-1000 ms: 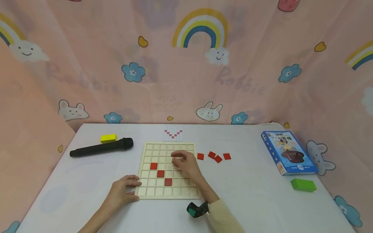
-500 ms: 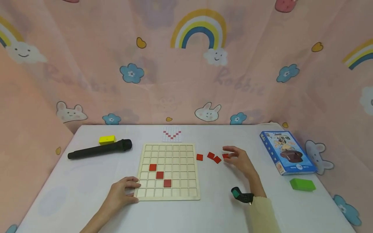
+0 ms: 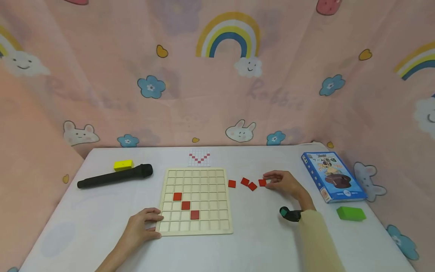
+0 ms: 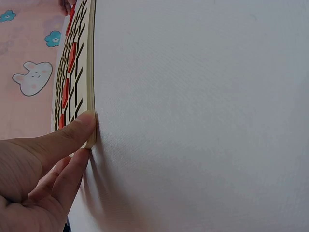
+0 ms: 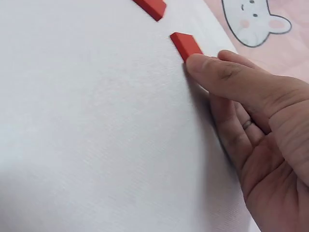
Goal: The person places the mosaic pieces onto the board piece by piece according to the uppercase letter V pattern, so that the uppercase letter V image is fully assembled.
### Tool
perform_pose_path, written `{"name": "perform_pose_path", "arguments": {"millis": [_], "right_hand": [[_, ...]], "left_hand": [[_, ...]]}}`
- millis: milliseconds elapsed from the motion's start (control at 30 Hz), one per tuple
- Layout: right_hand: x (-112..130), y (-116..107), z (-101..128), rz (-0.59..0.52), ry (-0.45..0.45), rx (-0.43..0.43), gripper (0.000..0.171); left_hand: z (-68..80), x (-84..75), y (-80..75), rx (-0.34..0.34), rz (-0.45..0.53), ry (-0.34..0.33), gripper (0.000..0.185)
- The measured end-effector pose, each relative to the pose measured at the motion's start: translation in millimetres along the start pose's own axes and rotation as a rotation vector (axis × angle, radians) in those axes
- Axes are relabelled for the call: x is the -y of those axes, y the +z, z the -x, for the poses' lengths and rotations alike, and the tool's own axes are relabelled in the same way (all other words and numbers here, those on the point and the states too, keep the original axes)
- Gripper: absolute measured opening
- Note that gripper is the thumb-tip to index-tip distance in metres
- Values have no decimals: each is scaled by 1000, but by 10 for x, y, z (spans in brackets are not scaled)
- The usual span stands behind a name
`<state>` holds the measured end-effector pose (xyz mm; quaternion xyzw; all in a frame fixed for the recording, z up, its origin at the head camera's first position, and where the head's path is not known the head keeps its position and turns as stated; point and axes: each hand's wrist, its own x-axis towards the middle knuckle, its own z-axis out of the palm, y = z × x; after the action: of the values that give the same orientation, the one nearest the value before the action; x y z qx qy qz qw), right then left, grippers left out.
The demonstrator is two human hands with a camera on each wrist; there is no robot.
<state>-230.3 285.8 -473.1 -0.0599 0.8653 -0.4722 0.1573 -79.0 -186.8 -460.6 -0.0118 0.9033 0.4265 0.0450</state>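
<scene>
A wooden grid board [image 3: 204, 181] lies on the white table with three red tiles [image 3: 185, 205] in a diagonal. My left hand [image 3: 158, 223] rests at its near left corner. In the left wrist view the thumb [image 4: 82, 128] presses against the board's edge [image 4: 89, 58]. Several loose red tiles [image 3: 245, 181] lie right of the board. My right hand [image 3: 268, 180] curls round the rightmost red tile [image 3: 262, 183]. In the right wrist view the thumb [image 5: 212, 72] touches that tile's [image 5: 185, 44] near end, and it lies flat on the table.
A black microphone [image 3: 113, 176] and a yellow block [image 3: 123, 165] lie at the back left. A small pattern card [image 3: 199, 157] sits behind the board. A blue box [image 3: 331, 176] and a green block [image 3: 351, 214] are at the right. Pink curtains enclose the table.
My right hand left the board, moved right to the loose tiles and now stays at the rightmost one. The left hand has kept to the board's corner.
</scene>
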Motion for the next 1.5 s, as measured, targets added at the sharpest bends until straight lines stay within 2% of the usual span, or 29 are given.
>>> {"name": "perform_pose_path", "arguments": {"millis": [133, 300, 533, 700, 933, 1233, 1500], "right_hand": [[-12, 31, 9, 36, -18, -75, 41], [-18, 84, 68, -2, -12, -187, 42], [65, 163, 150, -77, 66, -283, 41], [164, 220, 184, -100, 96, -312, 39], [259, 248, 221, -146, 113, -318, 38], [356, 287, 280, -286, 182, -312, 40], [399, 334, 316, -296, 187, -322, 39]], "left_hand": [[-3, -8, 14, -1, 8, -3, 43], [-14, -17, 18, -7, 13, 8, 43], [1, -30, 5, -13, -16, 0, 43], [0, -14, -8, -9, -4, 15, 43], [-10, -30, -4, -10, -13, -1, 44], [-11, -44, -1, -7, -7, -9, 44], [-16, -30, 0, -12, -3, 11, 45]]}}
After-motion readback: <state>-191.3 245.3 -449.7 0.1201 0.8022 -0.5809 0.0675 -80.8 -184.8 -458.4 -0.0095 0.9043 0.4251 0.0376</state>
